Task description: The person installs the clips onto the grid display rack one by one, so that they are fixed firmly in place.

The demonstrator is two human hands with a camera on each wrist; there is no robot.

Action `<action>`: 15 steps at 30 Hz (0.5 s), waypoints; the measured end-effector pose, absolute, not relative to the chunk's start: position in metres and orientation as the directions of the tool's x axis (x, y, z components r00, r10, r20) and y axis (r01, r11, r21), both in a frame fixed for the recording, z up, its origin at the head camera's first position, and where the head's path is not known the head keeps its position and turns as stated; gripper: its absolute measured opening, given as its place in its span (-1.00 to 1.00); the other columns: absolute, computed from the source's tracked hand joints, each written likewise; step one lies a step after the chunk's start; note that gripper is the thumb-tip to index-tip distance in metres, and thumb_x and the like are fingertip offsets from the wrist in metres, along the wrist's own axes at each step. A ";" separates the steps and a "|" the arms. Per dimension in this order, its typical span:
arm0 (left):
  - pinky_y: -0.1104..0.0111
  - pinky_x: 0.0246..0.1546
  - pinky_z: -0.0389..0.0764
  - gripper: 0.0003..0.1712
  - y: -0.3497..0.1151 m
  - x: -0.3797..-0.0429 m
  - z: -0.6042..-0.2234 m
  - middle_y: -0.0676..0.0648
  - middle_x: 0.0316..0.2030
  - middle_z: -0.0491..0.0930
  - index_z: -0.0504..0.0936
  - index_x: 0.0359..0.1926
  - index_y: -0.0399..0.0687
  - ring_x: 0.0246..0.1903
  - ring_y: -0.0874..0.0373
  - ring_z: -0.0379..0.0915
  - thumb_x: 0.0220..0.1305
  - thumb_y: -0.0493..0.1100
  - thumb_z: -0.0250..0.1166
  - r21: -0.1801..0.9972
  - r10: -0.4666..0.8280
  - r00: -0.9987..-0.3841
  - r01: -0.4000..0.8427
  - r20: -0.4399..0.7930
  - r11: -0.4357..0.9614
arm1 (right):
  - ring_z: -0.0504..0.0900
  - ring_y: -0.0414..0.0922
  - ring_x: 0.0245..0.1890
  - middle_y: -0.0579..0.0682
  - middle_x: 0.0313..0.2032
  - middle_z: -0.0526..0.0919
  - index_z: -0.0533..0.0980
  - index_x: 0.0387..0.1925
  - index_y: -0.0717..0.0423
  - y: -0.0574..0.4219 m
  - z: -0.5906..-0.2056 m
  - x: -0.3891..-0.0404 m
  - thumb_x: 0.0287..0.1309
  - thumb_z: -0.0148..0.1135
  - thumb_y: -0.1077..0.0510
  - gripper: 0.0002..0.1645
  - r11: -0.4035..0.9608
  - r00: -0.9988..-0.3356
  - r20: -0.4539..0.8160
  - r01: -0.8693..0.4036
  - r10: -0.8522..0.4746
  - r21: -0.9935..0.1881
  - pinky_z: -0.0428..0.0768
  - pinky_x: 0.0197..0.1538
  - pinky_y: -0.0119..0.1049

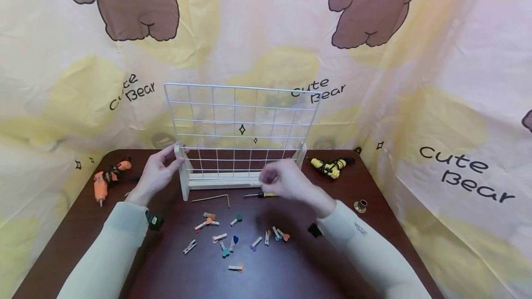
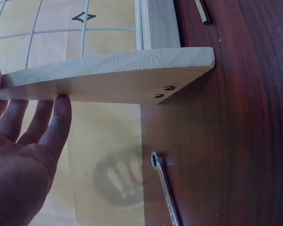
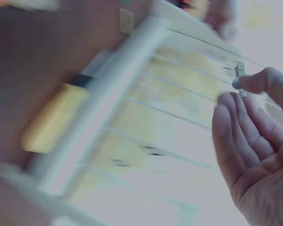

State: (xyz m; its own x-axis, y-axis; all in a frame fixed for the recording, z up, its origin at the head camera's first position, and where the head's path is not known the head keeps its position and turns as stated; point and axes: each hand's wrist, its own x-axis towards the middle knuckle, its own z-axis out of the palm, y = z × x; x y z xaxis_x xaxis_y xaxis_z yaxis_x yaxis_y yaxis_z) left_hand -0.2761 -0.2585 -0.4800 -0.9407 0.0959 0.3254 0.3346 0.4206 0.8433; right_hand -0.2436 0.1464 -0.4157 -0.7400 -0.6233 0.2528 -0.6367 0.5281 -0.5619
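Observation:
In the head view, a white wire grid (image 1: 243, 87) stands upright in a wooden stand (image 1: 224, 182) on the table. My left hand (image 1: 160, 170) holds the stand's left side board (image 1: 183, 183). Seen from the left wrist, the thumb lies on one face of that board (image 2: 108, 84) and the fingers on the other. In front of the grid's lower right part is my right hand (image 1: 287, 181). It pinches a small wooden clothespin (image 3: 239, 70) between thumb and fingers. Several clothespins (image 1: 224, 253) with coloured heart shapes are scattered on the table before the stand.
A hex key (image 1: 209, 198) and a yellow-and-black screwdriver (image 1: 262, 194) lie along the stand's front. An orange tool (image 1: 100, 186) is at left, a yellow tool (image 1: 332, 168) and a brass-coloured flange (image 1: 360, 206) at right. Behind the left board lies a wrench (image 2: 165, 188).

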 end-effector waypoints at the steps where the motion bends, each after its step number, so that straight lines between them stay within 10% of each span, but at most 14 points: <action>1: 0.62 0.05 0.51 -0.44 -0.259 -0.276 -0.480 -0.23 0.24 0.67 0.51 0.49 -0.03 0.23 0.25 0.52 0.55 -0.11 0.31 0.847 0.100 -0.941 0.334 0.322 0.414 | 0.69 -0.33 -0.40 -0.26 -0.42 0.75 0.72 -0.32 0.01 0.138 -0.402 -0.249 0.12 0.48 0.27 -0.89 0.524 -0.738 0.255 -0.639 -0.625 -0.564 0.69 -0.24 -0.38; 15: 0.57 0.06 0.53 -0.47 -0.260 -0.278 -0.481 -0.20 0.23 0.68 0.55 0.45 -0.03 0.20 0.38 0.49 0.53 -0.12 0.33 0.856 0.099 -0.944 0.327 0.314 0.401 | 0.75 -0.24 -0.27 -0.05 -0.23 0.83 0.76 -0.03 0.17 0.022 -0.251 -0.289 0.36 0.46 0.19 -0.79 0.377 -0.697 0.431 -0.691 -0.573 -0.616 0.66 -0.10 -0.43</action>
State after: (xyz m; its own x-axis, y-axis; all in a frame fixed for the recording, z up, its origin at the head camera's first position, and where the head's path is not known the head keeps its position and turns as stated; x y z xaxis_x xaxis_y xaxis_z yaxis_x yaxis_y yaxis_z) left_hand -0.2775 -0.2599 -0.4815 -0.9442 0.0988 0.3142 0.3267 0.4005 0.8560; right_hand -0.2891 0.0221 -0.2509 -0.6973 -0.5727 0.4310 -0.6910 0.3775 -0.6164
